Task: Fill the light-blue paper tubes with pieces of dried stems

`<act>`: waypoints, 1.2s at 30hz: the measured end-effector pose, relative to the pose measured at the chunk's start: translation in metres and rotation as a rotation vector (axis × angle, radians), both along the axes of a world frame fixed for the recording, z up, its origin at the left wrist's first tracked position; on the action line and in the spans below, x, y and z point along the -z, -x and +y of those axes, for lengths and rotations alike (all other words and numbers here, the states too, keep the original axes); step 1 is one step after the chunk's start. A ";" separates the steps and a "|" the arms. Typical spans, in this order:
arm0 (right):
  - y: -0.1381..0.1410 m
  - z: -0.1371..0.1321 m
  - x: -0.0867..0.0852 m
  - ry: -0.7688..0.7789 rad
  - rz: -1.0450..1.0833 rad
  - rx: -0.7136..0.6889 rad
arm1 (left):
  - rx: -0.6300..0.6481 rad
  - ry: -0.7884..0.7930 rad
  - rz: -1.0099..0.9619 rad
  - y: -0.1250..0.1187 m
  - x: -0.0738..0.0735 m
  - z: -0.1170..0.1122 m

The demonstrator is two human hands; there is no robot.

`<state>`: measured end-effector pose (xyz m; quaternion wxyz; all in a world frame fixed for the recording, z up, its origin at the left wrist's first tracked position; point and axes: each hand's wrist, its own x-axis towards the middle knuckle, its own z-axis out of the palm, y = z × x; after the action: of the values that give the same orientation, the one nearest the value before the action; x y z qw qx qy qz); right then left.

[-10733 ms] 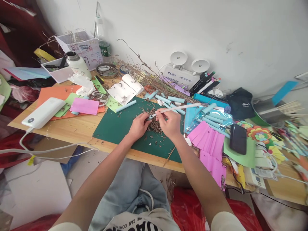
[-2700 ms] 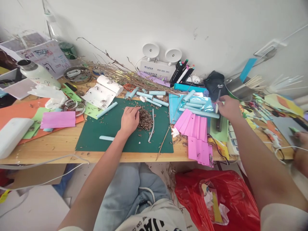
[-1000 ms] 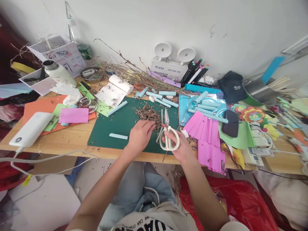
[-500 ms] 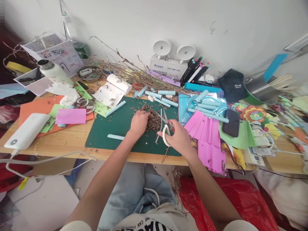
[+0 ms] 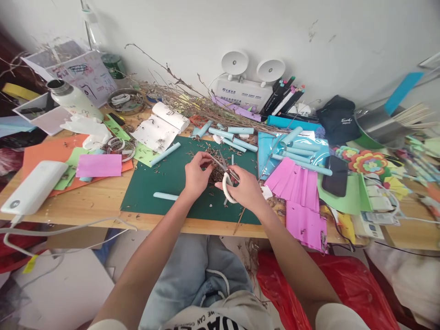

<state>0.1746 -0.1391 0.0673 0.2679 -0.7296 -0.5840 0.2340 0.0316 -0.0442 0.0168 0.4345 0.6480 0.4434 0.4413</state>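
Note:
My right hand (image 5: pixel 243 187) grips a pair of scissors (image 5: pixel 227 187) by its white handles, with the blades slightly apart and pointing up and left. Close to the blade tips, my left hand (image 5: pixel 198 176) has thumb and fingers drawn together in a pinch; what lies between them is too small to make out. Under both hands is a heap of dried brown plant bits (image 5: pixel 216 174), partly hidden by the fingers. The heap rests on a green cutting mat (image 5: pixel 144 183). A pale blue paper tube (image 5: pixel 165 196) lies on the mat, partly behind my left forearm.
Dry twigs (image 5: pixel 192 106) stretch along the back. Several blue tubes lie on a blue plastic packet (image 5: pixel 268 146). Pink paper strips (image 5: pixel 292 178) and a phone (image 5: pixel 335 176) are at right. A white power bank (image 5: pixel 34 187) and steel bottle (image 5: pixel 70 98) stand at left.
My left hand has lifted a little from the heap, its fingers now pinched. My right hand has brought the scissors left, so their blades are beside the left fingertips. The view has shifted slightly.

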 end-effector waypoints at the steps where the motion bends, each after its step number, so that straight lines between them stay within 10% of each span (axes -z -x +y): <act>1: 0.000 0.000 -0.001 0.007 0.000 -0.001 | 0.004 0.004 0.002 0.000 -0.001 0.000; 24: -0.007 -0.003 0.007 0.069 -0.199 -0.082 | 0.020 0.046 0.148 0.005 0.003 0.003; 36: -0.011 -0.003 0.001 0.033 0.028 -0.035 | 0.069 0.116 -0.083 0.002 0.002 0.002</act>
<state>0.1854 -0.1426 0.0664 0.2598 -0.7203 -0.5890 0.2585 0.0296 -0.0417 0.0144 0.5043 0.6179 0.4273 0.4259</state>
